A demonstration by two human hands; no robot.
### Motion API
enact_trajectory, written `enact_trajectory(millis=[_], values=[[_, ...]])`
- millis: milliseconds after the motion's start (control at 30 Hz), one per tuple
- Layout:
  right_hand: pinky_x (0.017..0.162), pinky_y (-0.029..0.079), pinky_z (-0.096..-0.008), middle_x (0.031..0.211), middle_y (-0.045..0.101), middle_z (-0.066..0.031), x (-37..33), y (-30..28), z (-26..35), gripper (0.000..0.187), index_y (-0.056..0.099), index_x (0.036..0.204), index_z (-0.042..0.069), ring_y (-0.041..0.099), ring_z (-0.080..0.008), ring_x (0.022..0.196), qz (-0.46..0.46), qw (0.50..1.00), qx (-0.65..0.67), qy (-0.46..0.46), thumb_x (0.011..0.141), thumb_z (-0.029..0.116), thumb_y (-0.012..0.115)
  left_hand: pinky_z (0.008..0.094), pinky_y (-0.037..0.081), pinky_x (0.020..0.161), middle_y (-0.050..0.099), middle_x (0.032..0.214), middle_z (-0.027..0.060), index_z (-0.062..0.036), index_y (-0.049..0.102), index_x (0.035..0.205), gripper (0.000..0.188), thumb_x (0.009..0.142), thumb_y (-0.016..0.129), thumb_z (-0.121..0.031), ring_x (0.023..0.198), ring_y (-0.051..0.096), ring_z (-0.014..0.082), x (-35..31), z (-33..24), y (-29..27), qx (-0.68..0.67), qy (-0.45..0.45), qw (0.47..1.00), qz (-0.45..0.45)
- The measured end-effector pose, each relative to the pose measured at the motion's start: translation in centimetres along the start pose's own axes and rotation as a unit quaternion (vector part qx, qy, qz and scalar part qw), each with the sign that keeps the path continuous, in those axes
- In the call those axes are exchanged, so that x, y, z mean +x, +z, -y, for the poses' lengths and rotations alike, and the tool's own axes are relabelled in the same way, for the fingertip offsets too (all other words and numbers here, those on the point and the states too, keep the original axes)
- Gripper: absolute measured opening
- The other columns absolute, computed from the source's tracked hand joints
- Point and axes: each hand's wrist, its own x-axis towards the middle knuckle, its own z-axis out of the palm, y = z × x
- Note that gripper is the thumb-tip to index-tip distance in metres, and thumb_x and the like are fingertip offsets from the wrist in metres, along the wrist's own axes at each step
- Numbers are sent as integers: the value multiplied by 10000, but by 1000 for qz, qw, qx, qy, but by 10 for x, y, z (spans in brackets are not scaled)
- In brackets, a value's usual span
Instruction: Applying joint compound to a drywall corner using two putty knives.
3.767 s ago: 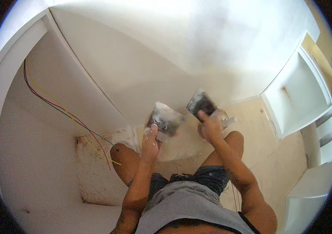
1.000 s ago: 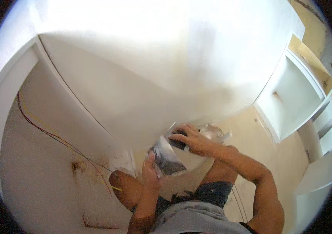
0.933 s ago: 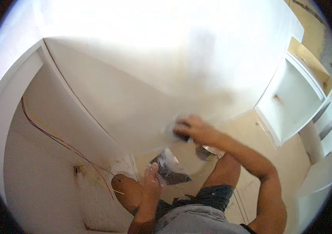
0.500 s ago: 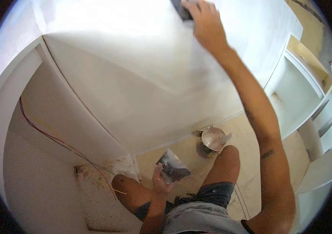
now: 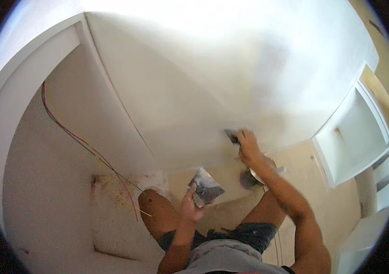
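My left hand (image 5: 193, 208) grips a flat scraper blade (image 5: 208, 188) smeared with white and grey paste, held low in front of my body. My right hand (image 5: 249, 147) is closed on a dark, flat scraper (image 5: 232, 136) that lies at the lower part of the large white wall (image 5: 190, 100). Under my right forearm stands a small bucket (image 5: 250, 180), mostly covered by the arm. A pale handle (image 5: 282, 169) sticks out beside it.
Red, yellow and dark wires (image 5: 87, 145) hang loose in the recess at the left. A white curved frame (image 5: 30, 61) edges that recess. To the right is an open white box-like unit (image 5: 354, 134). My knees flank the dusty tan floor (image 5: 231, 208).
My right hand has come down from high on the wall to its lower part with the scraper. My left hand keeps its blade in nearly the same place. The view has shifted slightly.
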Motion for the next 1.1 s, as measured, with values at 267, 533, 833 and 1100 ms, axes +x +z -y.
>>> enact_trajectory(millis=[267,533,833,1100], values=[[924,453,-371,1097,564,-69,-152,40,105,411,571,1148,62,531,-187,1082,15,548,715,435,800,219,722,366,571,669,665,992,67,-77,580,1135,316,920,593,-308,836,673,224,7,18,-10,-23,-62,996,67],[871,457,-345,1069,503,-86,-138,9,120,271,515,1155,120,535,-213,980,-222,863,453,13,897,168,584,321,547,754,668,1019,86,-18,602,1108,311,935,586,-275,873,664,189,-28,-9,35,87,1,996,29],[762,516,-349,1001,637,-85,-137,22,69,448,570,1152,42,611,-232,817,-101,857,451,226,772,196,750,389,552,740,656,942,95,-26,602,1082,363,874,662,-317,862,644,212,-49,0,20,546,157,821,51],[738,516,-336,878,659,-98,-156,-17,102,403,606,1128,-5,635,-198,787,44,757,555,343,877,307,648,402,534,808,642,992,78,-55,604,1104,308,888,635,-271,915,639,237,-27,5,41,56,17,998,25]])
